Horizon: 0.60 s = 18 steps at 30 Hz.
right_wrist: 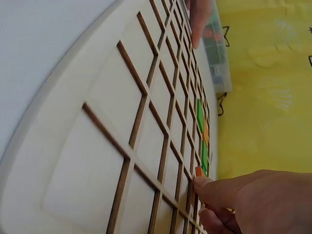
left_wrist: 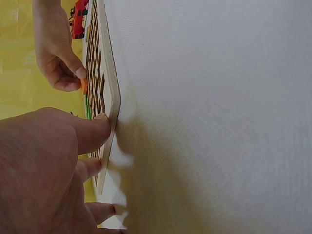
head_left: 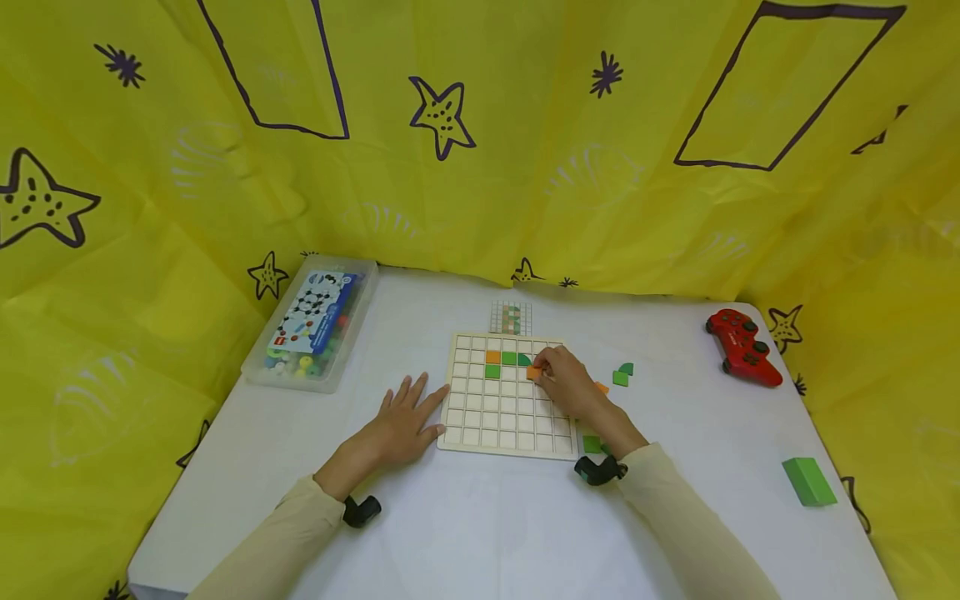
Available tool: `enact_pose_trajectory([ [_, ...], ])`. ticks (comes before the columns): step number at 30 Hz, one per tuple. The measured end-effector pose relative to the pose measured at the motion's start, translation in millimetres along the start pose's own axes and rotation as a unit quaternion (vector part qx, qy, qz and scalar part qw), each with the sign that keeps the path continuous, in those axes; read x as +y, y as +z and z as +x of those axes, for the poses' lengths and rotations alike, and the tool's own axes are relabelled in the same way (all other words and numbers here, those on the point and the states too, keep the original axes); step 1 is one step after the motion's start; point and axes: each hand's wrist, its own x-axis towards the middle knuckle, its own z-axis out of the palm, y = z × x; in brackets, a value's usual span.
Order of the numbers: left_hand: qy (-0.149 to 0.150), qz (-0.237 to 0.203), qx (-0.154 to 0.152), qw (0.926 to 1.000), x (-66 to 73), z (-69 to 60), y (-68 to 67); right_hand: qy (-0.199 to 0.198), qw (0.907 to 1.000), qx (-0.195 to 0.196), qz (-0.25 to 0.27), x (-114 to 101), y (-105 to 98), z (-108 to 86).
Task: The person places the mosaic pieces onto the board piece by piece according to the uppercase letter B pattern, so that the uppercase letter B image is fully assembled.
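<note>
A wooden grid board (head_left: pixel 492 408) lies on the white table. Set in its upper cells are an orange square tile (head_left: pixel 492 357), two green square tiles, one of them (head_left: pixel 492 372) below the orange one, and a green rounded tile (head_left: pixel 523 360). My right hand (head_left: pixel 567 385) pinches an orange tile (head_left: pixel 533 373) at the board's upper right; the right wrist view shows its edge (right_wrist: pixel 199 171) between thumb and fingers. My left hand (head_left: pixel 401 425) has its fingers spread at the board's left edge, with the thumb (left_wrist: pixel 100 131) touching the rim in the left wrist view.
Behind the board lies a small printed pattern card (head_left: pixel 512 317). Loose green tiles (head_left: pixel 620 378) and others partly under the right arm lie right of the board. A plastic box (head_left: pixel 311 325) stands at left; a red game controller (head_left: pixel 742 346) and green block (head_left: pixel 809 481) lie at right.
</note>
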Motion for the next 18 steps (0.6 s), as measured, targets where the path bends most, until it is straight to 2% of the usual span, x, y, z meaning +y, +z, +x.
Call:
enact_pose_trajectory([
  [9, 0.0, -0.005, 0.0, 1.0, 0.1, 1.5, -0.5, -0.021, 0.9995, -0.009, -0.023, -10.6, 7.5, 2.3],
  [18, -0.004, -0.005, -0.003, 1.0, -1.3, 1.1, 0.9, -0.016, 0.999, -0.003, -0.043, -14.1, 8.6, 0.6],
])
